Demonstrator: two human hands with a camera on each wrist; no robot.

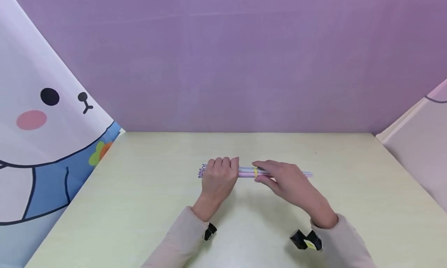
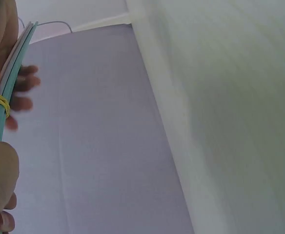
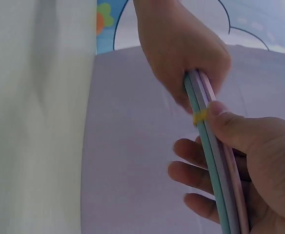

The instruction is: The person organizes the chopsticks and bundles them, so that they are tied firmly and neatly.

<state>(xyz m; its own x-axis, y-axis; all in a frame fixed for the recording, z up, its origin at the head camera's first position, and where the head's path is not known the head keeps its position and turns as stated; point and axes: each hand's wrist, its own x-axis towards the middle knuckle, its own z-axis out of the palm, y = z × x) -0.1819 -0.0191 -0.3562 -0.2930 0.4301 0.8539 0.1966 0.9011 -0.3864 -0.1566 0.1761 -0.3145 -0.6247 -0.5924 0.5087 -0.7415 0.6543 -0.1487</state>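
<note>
A bundle of slim pastel pencils [image 1: 246,174] in teal, lilac and pink is held level above the table, a yellow rubber band [image 3: 200,117] wound round it. My left hand [image 1: 220,178] grips the bundle in a fist near its left end, where the pencil ends stick out. To the right of that fist, my right hand [image 1: 288,182] holds the bundle at the band. In the right wrist view its thumb [image 3: 225,122] presses beside the band, and the other fingers [image 3: 193,175] lie loosely bent behind the pencils. The right ends poke out past this hand.
Below the hands spreads a pale wooden table [image 1: 139,206]. A purple cloth backdrop [image 1: 244,66] rises at its far edge. Cartoon-printed cloth [image 1: 70,143] hangs at the left, and a light cloth [image 1: 415,151] at the right. Black wrist devices [image 1: 305,240] sit by both sleeves.
</note>
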